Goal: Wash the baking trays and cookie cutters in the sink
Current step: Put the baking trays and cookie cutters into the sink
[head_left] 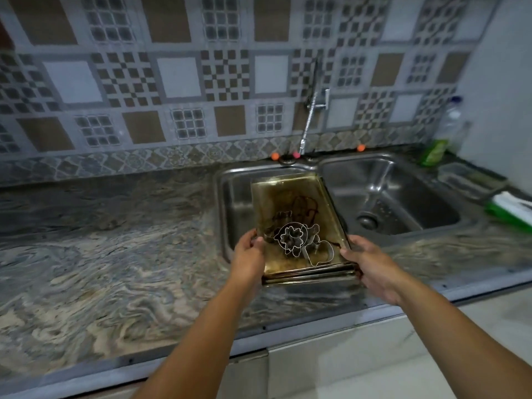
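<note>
A stack of stained, brownish baking trays (pixel 288 194) is held over the left basin of the double sink (pixel 236 197), its far end tilted over the basin. Several metal cookie cutters (pixel 296 240) lie in the top tray near its front end, among them a flower shape and a heart shape. My left hand (pixel 247 257) grips the stack's left edge, thumb on the rim. My right hand (pixel 371 266) grips the right front corner of the stack.
A faucet (pixel 309 122) with a flexible hose hangs from the tiled wall between the two basins. The right basin (pixel 403 197) has a drain. A green sponge (pixel 434 152), a clear bottle (pixel 452 119) and a green-and-white item (pixel 509 208) sit at the right. Marbled countertop (pixel 100 254) spreads to the left.
</note>
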